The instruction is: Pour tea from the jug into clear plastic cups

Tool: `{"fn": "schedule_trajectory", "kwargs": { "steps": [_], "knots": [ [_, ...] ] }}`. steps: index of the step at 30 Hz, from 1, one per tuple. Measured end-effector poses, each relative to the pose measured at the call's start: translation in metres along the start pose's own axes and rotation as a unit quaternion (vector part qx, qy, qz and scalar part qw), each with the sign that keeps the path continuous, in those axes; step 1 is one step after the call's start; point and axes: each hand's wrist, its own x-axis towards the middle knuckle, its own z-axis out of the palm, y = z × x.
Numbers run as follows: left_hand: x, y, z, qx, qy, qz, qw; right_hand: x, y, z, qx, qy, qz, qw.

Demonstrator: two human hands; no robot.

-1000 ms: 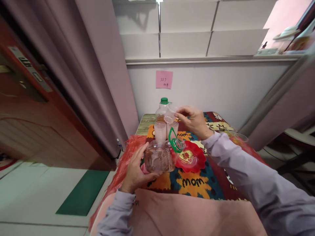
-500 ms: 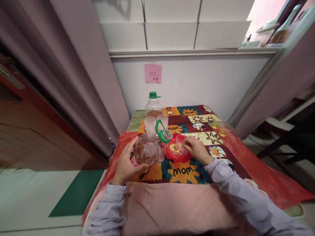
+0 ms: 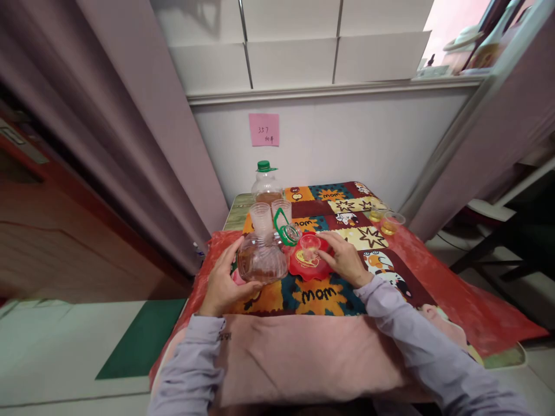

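So from here, the left hand (image 3: 222,283) has fingers spread wide gripping a tilted clear jug (image 3: 262,261), while the right hand (image 3: 344,261) finger-and-thumb pinches a clear cup (image 3: 310,245) by the red dish (image 3: 314,272).

Moderate, even indoor light; soft shadow upper left on far white panels (image 3: 292,60). Door (image 3: 87,242), left, dim, smeared; wide-angle stretch toward edges.
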Motion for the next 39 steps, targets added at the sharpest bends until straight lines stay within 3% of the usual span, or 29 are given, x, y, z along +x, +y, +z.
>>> {"fn": "schedule_trajectory", "kwargs": {
  "steps": [3,6,10,14,24,28,31,33,35,37,39],
  "knots": [
    [0.001,0.002,-0.001,0.007,-0.014,-0.001,1.000,-0.002,-0.024,0.001,0.110,0.081,0.063,0.989],
    [0.002,0.003,-0.001,0.013,-0.018,0.003,1.000,-0.010,-0.053,0.026,0.295,0.118,0.113,0.941],
    [0.003,0.003,0.002,0.016,-0.012,0.005,1.000,-0.024,-0.086,0.079,0.482,0.044,0.135,0.864],
    [0.002,0.003,0.003,0.031,-0.013,0.003,0.999,-0.027,-0.102,0.111,0.564,-0.001,0.161,0.810],
    [0.001,0.008,0.011,0.073,-0.002,0.008,0.997,-0.012,-0.098,0.119,0.608,-0.044,0.144,0.780],
    [0.001,0.009,0.009,0.039,-0.006,-0.001,0.999,-0.012,-0.094,0.120,0.623,-0.042,0.132,0.770],
    [-0.001,0.001,0.002,-0.051,0.066,-0.034,0.996,-0.014,-0.089,0.124,0.624,-0.031,0.152,0.766],
    [-0.004,-0.011,-0.001,-0.173,0.196,-0.140,0.955,-0.015,-0.086,0.126,0.627,-0.027,0.168,0.760],
    [-0.010,-0.026,-0.002,-0.302,0.328,-0.280,0.850,-0.016,-0.084,0.126,0.635,-0.025,0.171,0.753],
    [-0.017,-0.042,0.002,-0.357,0.383,-0.360,0.772,-0.016,-0.084,0.124,0.642,-0.022,0.166,0.749],
    [-0.025,-0.055,0.012,-0.392,0.384,-0.394,0.737,-0.015,-0.086,0.122,0.645,-0.016,0.161,0.747]
  ]
}}
